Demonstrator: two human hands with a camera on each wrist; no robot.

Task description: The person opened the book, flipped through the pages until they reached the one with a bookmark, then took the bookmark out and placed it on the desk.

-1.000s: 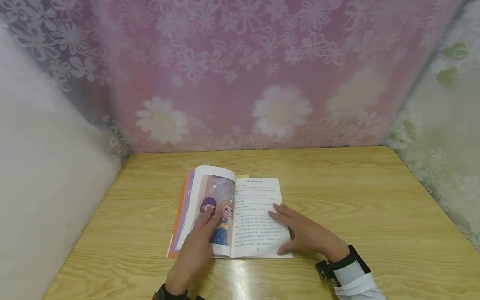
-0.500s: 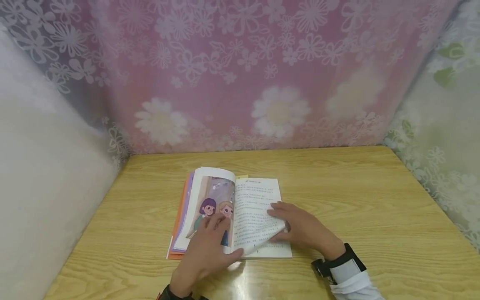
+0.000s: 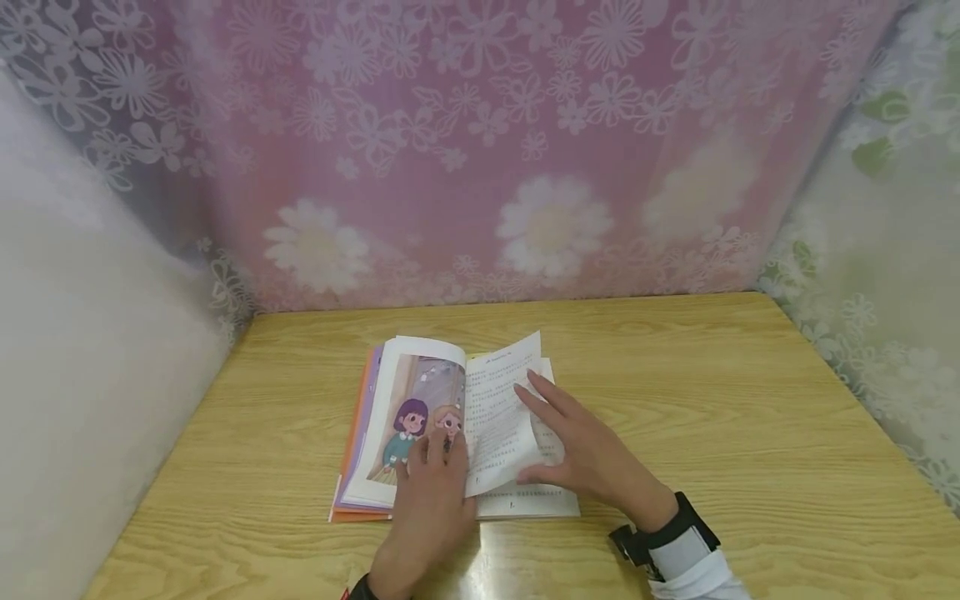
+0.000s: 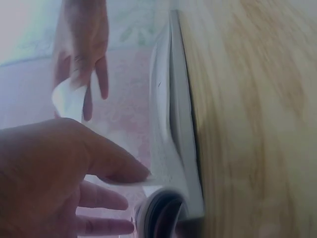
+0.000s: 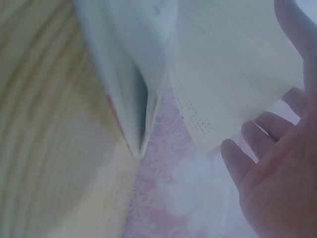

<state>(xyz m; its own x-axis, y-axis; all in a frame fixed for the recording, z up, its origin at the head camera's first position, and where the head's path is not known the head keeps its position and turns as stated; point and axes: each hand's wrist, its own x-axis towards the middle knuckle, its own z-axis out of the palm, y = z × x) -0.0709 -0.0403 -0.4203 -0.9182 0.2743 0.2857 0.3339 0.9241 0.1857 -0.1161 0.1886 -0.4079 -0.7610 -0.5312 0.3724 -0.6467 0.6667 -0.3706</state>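
Observation:
An open book (image 3: 566, 504) lies on the table, with an illustrated left page (image 3: 416, 379) showing two cartoon figures. My left hand (image 3: 433, 504) rests on the lower part of that picture page, fingers extended; its thumb is near the book's bottom edge. One printed leaf (image 3: 498, 417) on the right side stands lifted and curved. Against its right edge is my right hand (image 3: 588, 450), fingers straight and spread, with thumb and fingertips well apart at the leaf. The right wrist view shows fingertips of the right hand (image 5: 277, 163) by the leaf's edge (image 5: 218, 99).
The wood-grain table (image 3: 712, 392) extends around the book on all sides. A pink floral curtain (image 3: 450, 192) hangs behind it, with pale cloth (image 3: 97, 275) at the left and green-leaf fabric (image 3: 900, 275) at the right. Black bands circle both wrists.
The right-hand leaf, flat a second ago, first curled up at its lower corner and now stands raised toward the left. My right hand has shifted slightly left; my left hand has moved right and lower.

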